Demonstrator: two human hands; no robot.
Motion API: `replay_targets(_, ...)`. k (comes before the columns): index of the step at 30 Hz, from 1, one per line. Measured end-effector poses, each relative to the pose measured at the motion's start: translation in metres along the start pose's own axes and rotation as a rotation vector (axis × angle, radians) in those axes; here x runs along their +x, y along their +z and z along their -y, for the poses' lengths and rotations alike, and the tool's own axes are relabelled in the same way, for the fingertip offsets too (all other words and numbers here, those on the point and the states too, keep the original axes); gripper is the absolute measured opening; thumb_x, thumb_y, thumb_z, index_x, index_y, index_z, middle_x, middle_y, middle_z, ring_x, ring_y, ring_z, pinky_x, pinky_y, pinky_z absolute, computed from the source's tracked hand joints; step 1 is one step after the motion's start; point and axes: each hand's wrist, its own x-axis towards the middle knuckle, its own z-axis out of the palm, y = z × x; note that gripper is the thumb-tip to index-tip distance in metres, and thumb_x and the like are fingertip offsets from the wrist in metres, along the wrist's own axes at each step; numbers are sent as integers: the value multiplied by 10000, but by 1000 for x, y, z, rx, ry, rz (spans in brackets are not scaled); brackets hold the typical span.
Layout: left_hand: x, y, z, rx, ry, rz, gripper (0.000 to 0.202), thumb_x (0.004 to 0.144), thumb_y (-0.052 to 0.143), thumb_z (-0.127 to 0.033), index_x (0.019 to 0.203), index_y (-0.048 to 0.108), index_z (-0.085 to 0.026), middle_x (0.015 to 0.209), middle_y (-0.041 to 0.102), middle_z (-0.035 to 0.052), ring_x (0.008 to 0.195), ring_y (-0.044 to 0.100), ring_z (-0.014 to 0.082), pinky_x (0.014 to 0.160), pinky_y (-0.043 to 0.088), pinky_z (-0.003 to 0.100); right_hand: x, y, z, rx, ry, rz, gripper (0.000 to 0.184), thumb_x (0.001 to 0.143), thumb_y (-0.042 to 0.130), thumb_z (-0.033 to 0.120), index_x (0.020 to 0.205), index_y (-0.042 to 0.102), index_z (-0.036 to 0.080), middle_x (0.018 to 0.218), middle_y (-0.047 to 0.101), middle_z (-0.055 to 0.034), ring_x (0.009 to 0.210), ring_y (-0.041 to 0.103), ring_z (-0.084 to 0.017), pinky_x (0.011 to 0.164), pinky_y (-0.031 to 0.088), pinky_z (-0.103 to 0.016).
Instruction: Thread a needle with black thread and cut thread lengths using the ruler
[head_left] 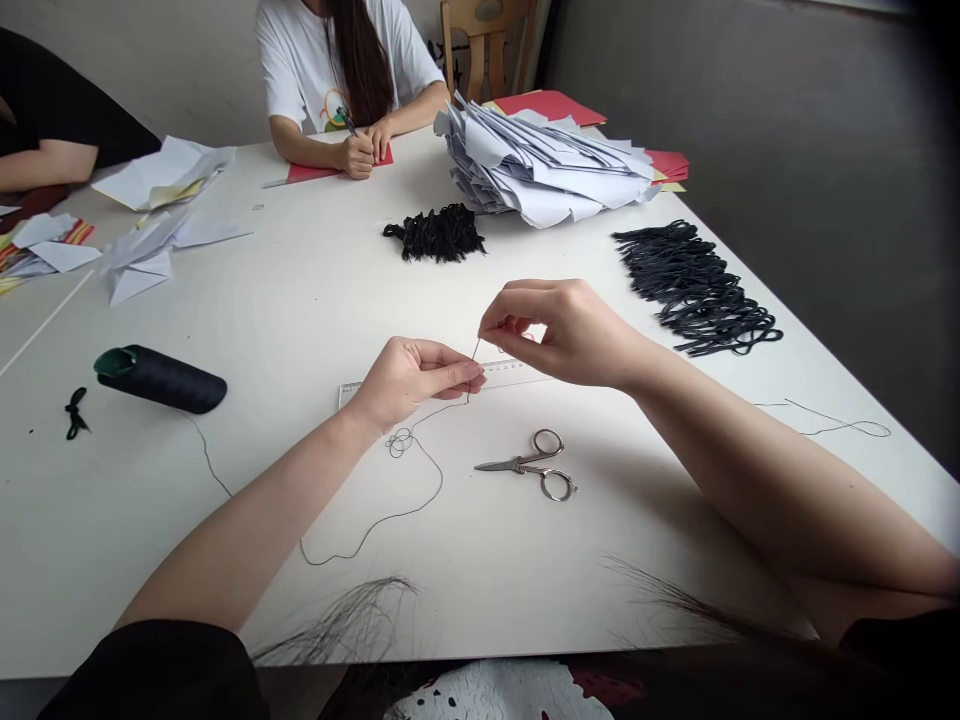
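Note:
My left hand (416, 378) pinches the end of a thin dark thread (390, 515), which trails down in loops over the white table (315, 290). My right hand (559, 330) is closed in a pinch just above it, holding the upper end of the same thread or a needle; it is too fine to tell which. Both hands hover above a clear plastic ruler (510, 372). Small silver scissors (534, 465) lie shut on the table just below the hands. A dark thread spool (159, 378) lies on its side to the left.
Two heaps of black cords (694, 285) (437, 233) lie beyond my hands, with a big stack of white paper (544, 165) behind them. A person in a white shirt (337, 60) writes at the far edge. Another person's arm (45, 160) rests at far left near paper scraps (142, 250).

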Motion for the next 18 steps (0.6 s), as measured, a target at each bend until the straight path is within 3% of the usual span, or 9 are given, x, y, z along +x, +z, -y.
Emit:
replay_targets(8, 7, -5, 9, -3, -190, 56, 334, 692, 836, -459, 834, 778, -163, 848, 773, 76, 787, 733, 171, 748, 589, 271, 1, -2, -23, -53, 183, -116, 114, 849, 565, 196, 797, 654, 148, 778, 666, -44, 671, 612, -135, 669, 508, -279)
replay_targets(18, 13, -10, 24, -28, -245, 88, 303, 725, 821, -435, 841, 768, -161, 862, 773, 74, 806, 740, 171, 738, 583, 248, 1, -6, -29, -91, 300, -121, 114, 827, 567, 222, 782, 667, 188, 802, 695, -37, 701, 640, -158, 716, 525, -309)
